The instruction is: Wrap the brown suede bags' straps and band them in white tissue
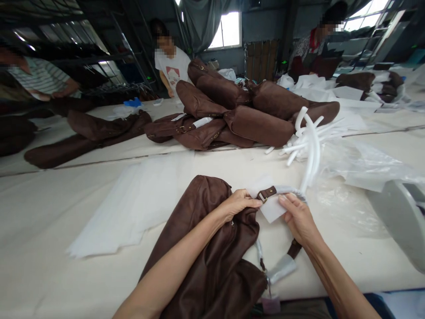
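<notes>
A dark brown bag (202,248) lies on the table under my left forearm. Its strap, partly wrapped in clear film, curves out to the right and carries a metal buckle (263,197). My left hand (244,204) pinches the strap end beside the buckle. Between my hands a small white sheet (272,209) sits under the strap and against the buckle. My right hand (296,215) has its fingers closed on the sheet's right edge and the wrapped strap. Lower down, a film-wrapped strap part (282,268) hangs near the bag's corner.
A stack of white sheets (129,204) lies left on the table (40,221). Brown bags (259,126) are piled ahead, with white foam tubes (312,146) beside them. Clear plastic (352,199) and a grey device (398,221) stand right. Several people work beyond.
</notes>
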